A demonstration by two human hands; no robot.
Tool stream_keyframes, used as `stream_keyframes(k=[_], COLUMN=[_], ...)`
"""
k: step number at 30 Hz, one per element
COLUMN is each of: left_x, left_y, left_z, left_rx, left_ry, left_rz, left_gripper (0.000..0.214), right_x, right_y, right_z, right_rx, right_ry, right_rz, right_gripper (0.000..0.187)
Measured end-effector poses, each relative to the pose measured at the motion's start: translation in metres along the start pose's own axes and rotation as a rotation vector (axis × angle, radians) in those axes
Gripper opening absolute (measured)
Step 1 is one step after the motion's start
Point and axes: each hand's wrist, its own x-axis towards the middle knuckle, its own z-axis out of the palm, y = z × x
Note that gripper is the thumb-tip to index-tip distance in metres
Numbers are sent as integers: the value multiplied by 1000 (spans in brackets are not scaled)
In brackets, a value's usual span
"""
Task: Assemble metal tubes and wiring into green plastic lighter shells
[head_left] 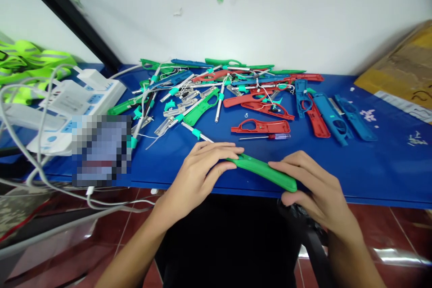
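Note:
Both my hands hold one long green plastic handle piece [259,170] at the front edge of the blue table [388,175]. My left hand [202,166] pinches its left end, fingers laid over the top. My right hand [310,180] grips its right end, thumb underneath. Just beyond the piece lie a small red-handled screwdriver [270,137] and a red handle shell [259,127].
A heap of red, blue and green plastic handle parts with metal rods [216,90] covers the table's middle and back. White power strips with grey cables [77,99] sit at the left. A cardboard box [401,72] stands at the right. Red floor tiles show below.

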Motion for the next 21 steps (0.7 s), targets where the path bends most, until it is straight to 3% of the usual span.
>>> stream_keyframes(k=[8, 14, 21], left_x=[-1, -2, -3], left_y=[0, 0, 2], left_z=[-1, 0, 2], left_rx=[24, 73, 145], left_ry=[30, 93, 88], left_rz=[9, -10, -4], left_gripper=[15, 12, 11], right_x=[10, 24, 18], right_y=[-7, -16, -14], right_z=[5, 18, 23], right_rx=[234, 517, 619], right_ry=[115, 276, 323], right_rz=[223, 560, 591], right_gripper=[42, 33, 30])
